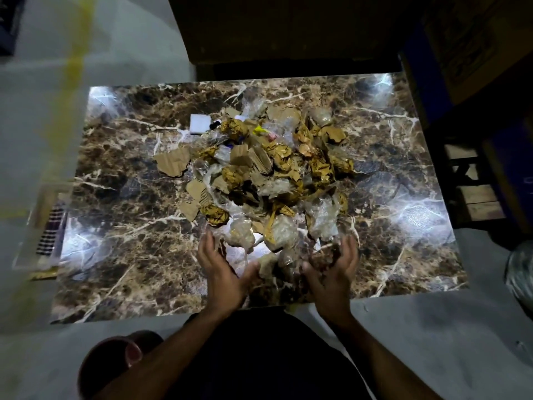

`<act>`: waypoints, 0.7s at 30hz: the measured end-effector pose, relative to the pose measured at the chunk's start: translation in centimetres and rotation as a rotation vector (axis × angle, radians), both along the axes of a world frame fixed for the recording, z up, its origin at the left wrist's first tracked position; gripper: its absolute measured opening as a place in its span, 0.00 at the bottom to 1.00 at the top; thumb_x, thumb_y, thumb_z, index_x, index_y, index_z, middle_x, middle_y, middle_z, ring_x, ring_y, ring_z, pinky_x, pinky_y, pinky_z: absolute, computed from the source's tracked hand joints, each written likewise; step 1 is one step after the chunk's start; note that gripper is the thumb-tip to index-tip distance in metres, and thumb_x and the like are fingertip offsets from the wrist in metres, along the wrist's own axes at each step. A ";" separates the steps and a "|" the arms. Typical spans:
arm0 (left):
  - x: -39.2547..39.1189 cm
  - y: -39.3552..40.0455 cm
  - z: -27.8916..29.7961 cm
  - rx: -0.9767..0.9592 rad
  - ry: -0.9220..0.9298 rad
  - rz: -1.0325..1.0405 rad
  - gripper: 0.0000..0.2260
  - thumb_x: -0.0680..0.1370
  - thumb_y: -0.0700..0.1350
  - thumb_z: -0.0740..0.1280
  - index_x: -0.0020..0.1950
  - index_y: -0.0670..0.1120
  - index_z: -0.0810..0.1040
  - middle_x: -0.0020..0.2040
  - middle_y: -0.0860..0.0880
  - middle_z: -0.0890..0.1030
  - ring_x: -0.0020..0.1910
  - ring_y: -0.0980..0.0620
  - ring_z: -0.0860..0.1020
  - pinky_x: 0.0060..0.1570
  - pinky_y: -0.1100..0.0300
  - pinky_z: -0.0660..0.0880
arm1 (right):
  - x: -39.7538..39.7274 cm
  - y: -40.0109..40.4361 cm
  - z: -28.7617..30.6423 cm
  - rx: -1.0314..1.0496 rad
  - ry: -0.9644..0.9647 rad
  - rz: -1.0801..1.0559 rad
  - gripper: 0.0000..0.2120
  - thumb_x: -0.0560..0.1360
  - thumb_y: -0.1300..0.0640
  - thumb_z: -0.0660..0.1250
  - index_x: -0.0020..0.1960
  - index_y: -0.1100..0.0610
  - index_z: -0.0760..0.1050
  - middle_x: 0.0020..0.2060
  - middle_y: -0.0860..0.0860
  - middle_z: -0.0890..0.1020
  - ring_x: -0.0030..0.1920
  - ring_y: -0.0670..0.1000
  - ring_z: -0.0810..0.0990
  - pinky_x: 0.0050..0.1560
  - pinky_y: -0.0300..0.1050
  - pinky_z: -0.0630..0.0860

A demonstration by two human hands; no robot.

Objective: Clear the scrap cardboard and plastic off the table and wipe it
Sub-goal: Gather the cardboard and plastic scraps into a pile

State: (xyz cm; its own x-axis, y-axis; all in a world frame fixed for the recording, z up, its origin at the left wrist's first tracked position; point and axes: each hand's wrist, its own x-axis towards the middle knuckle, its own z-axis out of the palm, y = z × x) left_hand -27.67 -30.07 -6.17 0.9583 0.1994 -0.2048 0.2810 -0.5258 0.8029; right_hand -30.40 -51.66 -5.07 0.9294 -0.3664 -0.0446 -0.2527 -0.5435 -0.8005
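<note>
A clear plastic sheet (43,168) with a yellow streak hangs blurred along the left edge of the view. Beside it, the marble-patterned surface (121,255) fills the centre of the frame and shows bright light reflections near its corners.

A white block (200,124) lies at the far left of the scrap pile (259,174), touching its edge. The pile sits in the middle of the surface and consists of torn cardboard pieces (173,161), crumpled gold foil wrappers (215,214) and clear plastic wrap (278,230), all mixed and overlapping.

The left hand (220,269) is at the near edge of the pile, palm turned inward, fingers extended and slightly spread. Its fingertips touch the plastic at the pile's near-left side. It grips nothing.

Between both hands lies a loose bundle of plastic (277,264) on the surface, near the front edge.

The right hand (334,272) mirrors the left, palm inward, fingers straight to lightly bent, resting against the near-right side of the plastic. Whether its fingers curl round any piece cannot be told because of motion blur.

A wooden stool (473,192) stands beside the right edge of the surface.
</note>
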 end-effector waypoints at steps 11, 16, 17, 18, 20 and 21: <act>2.3 -2.1 -0.1 0.238 -0.060 -0.319 0.29 0.74 0.50 0.76 0.72 0.54 0.67 0.59 0.53 0.68 0.52 0.52 0.75 0.44 0.58 0.74 | 4.2 0.7 -3.3 -0.148 -0.021 0.382 0.08 0.76 0.52 0.74 0.48 0.55 0.78 0.43 0.47 0.77 0.43 0.48 0.76 0.42 0.50 0.76; 2.5 -1.1 1.4 0.187 -0.076 -0.246 0.39 0.69 0.59 0.78 0.75 0.57 0.63 0.63 0.54 0.67 0.58 0.58 0.67 0.55 0.58 0.68 | 3.7 -1.0 -1.9 -0.106 -0.058 0.423 0.15 0.76 0.51 0.75 0.59 0.54 0.80 0.51 0.47 0.81 0.50 0.46 0.80 0.51 0.39 0.77; 2.0 -0.5 1.7 0.186 -0.055 -0.259 0.44 0.67 0.63 0.78 0.77 0.58 0.60 0.66 0.54 0.64 0.62 0.59 0.63 0.58 0.58 0.66 | 3.5 -1.7 -1.3 -0.121 -0.069 0.424 0.14 0.76 0.50 0.74 0.59 0.54 0.80 0.50 0.47 0.81 0.49 0.45 0.79 0.50 0.38 0.76; 1.5 0.1 1.8 0.177 -0.031 -0.270 0.48 0.64 0.67 0.78 0.78 0.58 0.57 0.68 0.54 0.62 0.65 0.59 0.61 0.62 0.56 0.64 | 3.4 -2.4 -0.6 -0.141 -0.093 0.414 0.14 0.76 0.49 0.73 0.58 0.54 0.80 0.49 0.47 0.81 0.48 0.45 0.79 0.49 0.38 0.77; 0.7 1.6 1.7 0.142 -0.013 -0.260 0.54 0.60 0.75 0.74 0.78 0.58 0.53 0.72 0.51 0.58 0.70 0.52 0.59 0.67 0.48 0.63 | 3.7 -4.2 0.8 -0.176 -0.143 0.346 0.14 0.76 0.47 0.70 0.56 0.54 0.80 0.48 0.47 0.81 0.47 0.46 0.79 0.47 0.42 0.78; 0.6 2.2 1.7 0.129 -0.031 -0.241 0.54 0.60 0.77 0.71 0.78 0.58 0.53 0.73 0.48 0.57 0.71 0.49 0.58 0.68 0.45 0.62 | 4.3 -5.2 1.6 -0.173 -0.152 0.287 0.14 0.76 0.47 0.69 0.56 0.54 0.79 0.49 0.46 0.80 0.47 0.48 0.79 0.47 0.45 0.78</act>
State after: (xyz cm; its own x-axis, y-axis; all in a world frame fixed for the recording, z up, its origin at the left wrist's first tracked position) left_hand -27.04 -27.90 -4.46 0.9867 -0.0127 -0.1622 0.1116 -0.6729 0.7313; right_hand -26.05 -56.85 -3.50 0.9867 -0.0795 0.1414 0.0445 -0.7056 -0.7072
